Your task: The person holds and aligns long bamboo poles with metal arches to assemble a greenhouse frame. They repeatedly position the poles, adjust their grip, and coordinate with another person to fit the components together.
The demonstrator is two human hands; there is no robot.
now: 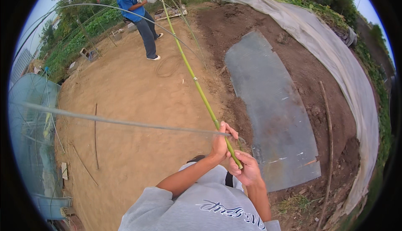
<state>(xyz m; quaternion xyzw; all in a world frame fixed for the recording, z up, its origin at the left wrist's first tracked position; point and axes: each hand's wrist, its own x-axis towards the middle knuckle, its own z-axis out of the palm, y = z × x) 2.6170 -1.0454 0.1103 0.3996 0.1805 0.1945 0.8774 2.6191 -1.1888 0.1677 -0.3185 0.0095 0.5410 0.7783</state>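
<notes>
A long green bamboo pole (pixel 195 79) runs from in front of my chest to the far side. My left hand (pixel 220 142) closes around it near its lower end. There a thin grey rod (pixel 138 123) coming from the left crosses the pole at my fingers. Just below, my right hand (pixel 246 169) has its fingers closed on the pole's cut end. A small loop of thin strand (pixel 241 140) shows beside my left fingers; what it is tied to I cannot make out. Far off, a person in a blue top (pixel 130 5) has gloved hands near the pole's other end.
Thin curved hoops (pixel 104 6) arch overhead on the left. A grey sheet (pixel 274 101) lies on dark soil to the right, beside a wooden stick (pixel 328 134) and long pale plastic film (pixel 335 59). Sticks (pixel 96 138) lie on the sandy ground; blue-green netting (pixel 33 126) stands left.
</notes>
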